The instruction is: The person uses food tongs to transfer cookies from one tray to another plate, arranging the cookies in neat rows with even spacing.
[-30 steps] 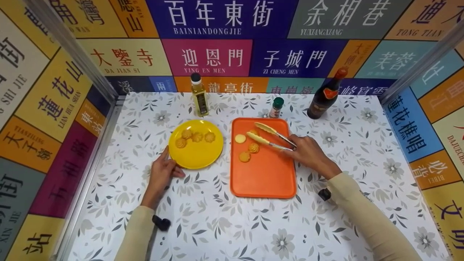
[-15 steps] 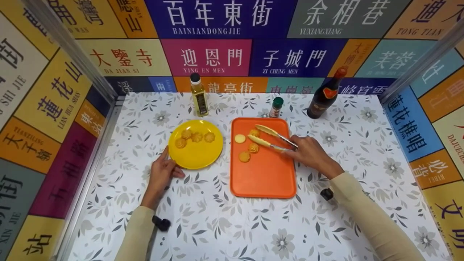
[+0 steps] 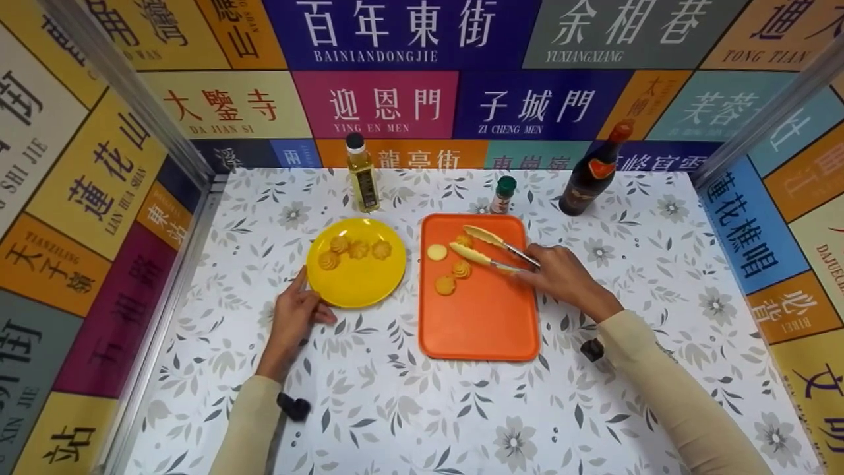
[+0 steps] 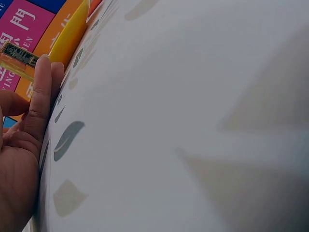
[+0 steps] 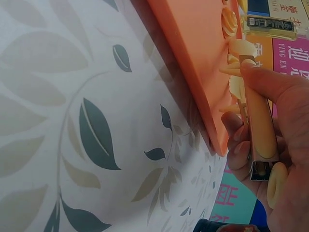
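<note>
Right hand's grip: the right hand (image 3: 564, 277) is curled round the handle end of the tongs (image 3: 471, 254).
Tongs: over the tray (image 3: 478, 323); arms spread, a cookie (image 3: 464, 241) between the tips; cannot tell if they touch it.
Tongs' axis: slanting, hinge end in the hand, tips pointing left and slightly away from the person.
Other tray cookies: three, just left of and nearer than the tips, by the tray's left edge.
Tray: long sides running away from the person; its far edge near the jar (image 3: 503, 196).
Left hand's grip: the left hand (image 3: 297, 313) touches the near-left rim of the plate (image 3: 362, 284), forefinger straight.
Plate: four cookies across its far half.
Room: a strip of worktop (image 3: 395, 409) between plate and tray; more on the near side.
</note>
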`<action>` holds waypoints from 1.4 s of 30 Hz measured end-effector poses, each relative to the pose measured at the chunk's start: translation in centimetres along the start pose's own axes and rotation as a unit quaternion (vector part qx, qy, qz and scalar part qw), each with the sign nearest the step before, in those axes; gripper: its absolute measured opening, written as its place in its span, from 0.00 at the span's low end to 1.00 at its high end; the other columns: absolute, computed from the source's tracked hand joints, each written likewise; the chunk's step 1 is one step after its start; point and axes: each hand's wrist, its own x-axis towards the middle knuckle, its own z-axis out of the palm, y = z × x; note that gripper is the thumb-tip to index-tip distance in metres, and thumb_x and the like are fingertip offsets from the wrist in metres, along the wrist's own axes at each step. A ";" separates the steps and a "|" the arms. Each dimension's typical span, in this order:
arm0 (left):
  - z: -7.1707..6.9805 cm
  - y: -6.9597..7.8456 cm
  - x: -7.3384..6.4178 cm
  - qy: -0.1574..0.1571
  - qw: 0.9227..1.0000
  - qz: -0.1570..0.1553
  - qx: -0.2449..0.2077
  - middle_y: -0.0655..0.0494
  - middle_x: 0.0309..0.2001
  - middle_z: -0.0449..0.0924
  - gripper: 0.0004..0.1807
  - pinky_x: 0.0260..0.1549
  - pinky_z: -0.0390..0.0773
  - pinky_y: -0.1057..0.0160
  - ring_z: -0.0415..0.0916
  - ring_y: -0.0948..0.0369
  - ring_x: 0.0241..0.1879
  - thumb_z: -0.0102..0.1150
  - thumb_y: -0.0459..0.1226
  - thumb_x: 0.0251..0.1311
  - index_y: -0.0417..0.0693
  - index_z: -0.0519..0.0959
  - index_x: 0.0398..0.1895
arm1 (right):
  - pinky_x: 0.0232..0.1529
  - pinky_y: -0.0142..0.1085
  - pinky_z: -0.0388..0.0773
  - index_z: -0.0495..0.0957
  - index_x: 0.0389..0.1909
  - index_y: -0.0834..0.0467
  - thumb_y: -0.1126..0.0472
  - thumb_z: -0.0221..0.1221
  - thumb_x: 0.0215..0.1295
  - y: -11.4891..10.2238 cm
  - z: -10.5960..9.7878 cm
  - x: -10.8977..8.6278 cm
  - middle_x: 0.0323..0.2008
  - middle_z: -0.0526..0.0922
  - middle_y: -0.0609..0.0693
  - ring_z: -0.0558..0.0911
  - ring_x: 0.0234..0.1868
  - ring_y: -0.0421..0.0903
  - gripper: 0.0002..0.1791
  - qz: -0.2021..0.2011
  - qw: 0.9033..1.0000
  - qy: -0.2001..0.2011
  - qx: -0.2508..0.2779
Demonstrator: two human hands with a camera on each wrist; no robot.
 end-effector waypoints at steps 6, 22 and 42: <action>0.0 0.0 0.1 -0.002 1.000 0.000 -0.002 0.30 0.32 0.85 0.38 0.33 0.94 0.51 0.89 0.49 0.26 0.48 0.29 0.83 0.48 0.51 0.91 | 0.27 0.39 0.63 0.85 0.54 0.64 0.47 0.75 0.71 0.2 0.0 0.1 0.25 0.72 0.48 0.71 0.26 0.48 0.25 0.008 1.000 -0.005 0.012; 0.0 -0.2 0.0 0.005 1.000 -0.004 0.009 0.30 0.34 0.86 0.39 0.35 0.94 0.51 0.90 0.47 0.28 0.50 0.29 0.83 0.49 0.52 0.91 | 0.26 0.37 0.68 0.85 0.53 0.65 0.52 0.73 0.73 -0.3 0.6 -0.1 0.23 0.73 0.48 0.73 0.25 0.46 0.21 -0.001 1.000 0.005 -0.004; 0.1 -0.1 0.1 0.004 1.000 -0.002 0.004 0.29 0.32 0.86 0.38 0.32 0.94 0.53 0.89 0.48 0.26 0.49 0.29 0.83 0.48 0.52 0.91 | 0.22 0.36 0.64 0.84 0.51 0.65 0.49 0.73 0.74 -0.2 1.1 -0.7 0.21 0.69 0.46 0.72 0.22 0.46 0.22 -0.016 0.999 0.031 -0.003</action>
